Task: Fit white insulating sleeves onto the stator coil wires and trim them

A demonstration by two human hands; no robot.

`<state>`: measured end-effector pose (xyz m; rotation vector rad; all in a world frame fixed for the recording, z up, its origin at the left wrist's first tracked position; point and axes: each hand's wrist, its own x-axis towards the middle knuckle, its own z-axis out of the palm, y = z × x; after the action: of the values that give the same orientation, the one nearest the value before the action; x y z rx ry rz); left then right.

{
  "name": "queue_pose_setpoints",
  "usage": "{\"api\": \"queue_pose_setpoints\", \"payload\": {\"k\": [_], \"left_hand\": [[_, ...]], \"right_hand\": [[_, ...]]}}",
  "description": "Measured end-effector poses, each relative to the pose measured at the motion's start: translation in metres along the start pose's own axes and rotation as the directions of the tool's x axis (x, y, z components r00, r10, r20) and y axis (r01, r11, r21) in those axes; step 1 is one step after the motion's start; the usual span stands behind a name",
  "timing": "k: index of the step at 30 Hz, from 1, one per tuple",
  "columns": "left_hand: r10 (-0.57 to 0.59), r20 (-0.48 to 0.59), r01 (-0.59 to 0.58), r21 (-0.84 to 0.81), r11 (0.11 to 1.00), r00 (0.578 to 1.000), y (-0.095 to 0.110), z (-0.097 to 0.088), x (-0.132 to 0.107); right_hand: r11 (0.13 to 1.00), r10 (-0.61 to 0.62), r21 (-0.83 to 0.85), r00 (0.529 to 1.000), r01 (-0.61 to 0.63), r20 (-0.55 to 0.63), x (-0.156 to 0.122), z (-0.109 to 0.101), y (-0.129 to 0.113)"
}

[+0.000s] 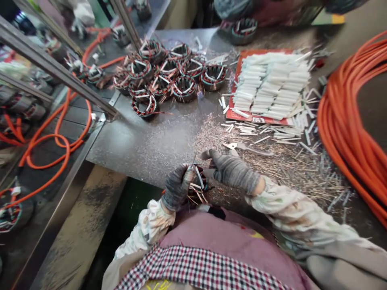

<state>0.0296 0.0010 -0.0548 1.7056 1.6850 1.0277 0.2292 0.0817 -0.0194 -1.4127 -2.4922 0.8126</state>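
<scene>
My left hand (pixel 177 186), in a grey knit glove, is wrapped round a small motor stator (pixel 198 186) with copper windings and white sleeves, held at the table's near edge over my lap. My right hand (pixel 231 169), also gloved, is closed in a pinch on a thin wire or sleeve at the stator's top. A pair of metal pliers (pixel 244 147) lies on the table just beyond my right hand.
Several wound stators (pixel 169 76) are piled at the back of the grey table (pixel 145 145). A red board (pixel 236 102) carries stacked white sleeves (pixel 272 84); cut scraps litter the table. A thick orange cable coil (pixel 344 121) lies right, orange hose (pixel 57 141) left.
</scene>
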Motion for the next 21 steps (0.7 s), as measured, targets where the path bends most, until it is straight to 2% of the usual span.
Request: {"api": "queue_pose_setpoints", "payload": {"k": [2, 4, 5, 6, 8, 11, 15, 16, 17, 18, 19, 20, 21], "left_hand": [[-0.041, 0.093, 0.033, 0.086, 0.996, 0.995, 0.007, 0.003, 0.01], [-0.015, 0.216, -0.028, 0.197, 0.98, 0.976, 0.013, 0.004, 0.018], [0.001, 0.263, -0.069, 0.249, 0.966, 0.965, 0.015, 0.004, 0.021], [0.02, 0.287, -0.108, 0.295, 0.949, 0.958, 0.017, 0.004, 0.023], [0.081, 0.286, -0.184, 0.357, 0.916, 0.955, 0.019, 0.005, 0.025], [0.166, 0.24, -0.255, 0.41, 0.876, 0.956, 0.019, 0.009, 0.022], [0.229, 0.201, -0.292, 0.391, 0.873, 0.952, 0.016, 0.012, 0.019], [0.239, 0.201, -0.3, 0.373, 0.878, 0.95, 0.015, 0.012, 0.019], [0.243, 0.205, -0.303, 0.354, 0.885, 0.948, 0.015, 0.011, 0.019], [0.239, 0.212, -0.3, 0.338, 0.892, 0.948, 0.014, 0.011, 0.02], [0.231, 0.223, -0.296, 0.326, 0.898, 0.947, 0.013, 0.01, 0.02], [0.228, 0.234, -0.297, 0.32, 0.9, 0.945, 0.012, 0.009, 0.021], [0.235, 0.239, -0.306, 0.323, 0.896, 0.942, 0.011, 0.009, 0.021]], "right_hand": [[0.995, -0.072, 0.05, 0.983, 0.082, -0.17, -0.003, 0.002, 0.002], [0.968, -0.211, 0.058, 0.92, 0.243, -0.331, -0.004, 0.002, 0.007], [0.947, -0.262, 0.09, 0.9, 0.31, -0.348, -0.002, 0.002, 0.011], [0.924, -0.266, 0.179, 0.904, 0.339, -0.336, 0.0, 0.002, 0.014], [0.857, -0.162, 0.439, 0.949, 0.272, -0.272, 0.003, 0.005, 0.018], [0.685, 0.073, 0.727, 0.986, 0.059, -0.15, -0.001, 0.014, 0.012], [0.444, 0.243, 0.879, 0.968, -0.173, 0.068, -0.019, 0.026, -0.004], [0.438, 0.272, 0.884, 0.961, -0.161, 0.04, -0.023, 0.027, -0.003], [0.499, 0.281, 0.861, 0.958, -0.099, -0.053, -0.026, 0.026, 0.0], [0.606, 0.246, 0.795, 0.953, -0.008, -0.179, -0.026, 0.024, 0.006], [0.747, 0.137, 0.656, 0.94, 0.11, -0.313, -0.024, 0.02, 0.013], [0.869, -0.046, 0.434, 0.912, 0.238, -0.408, -0.021, 0.017, 0.021], [0.922, -0.258, 0.162, 0.869, 0.353, -0.423, -0.016, 0.013, 0.027]]}}
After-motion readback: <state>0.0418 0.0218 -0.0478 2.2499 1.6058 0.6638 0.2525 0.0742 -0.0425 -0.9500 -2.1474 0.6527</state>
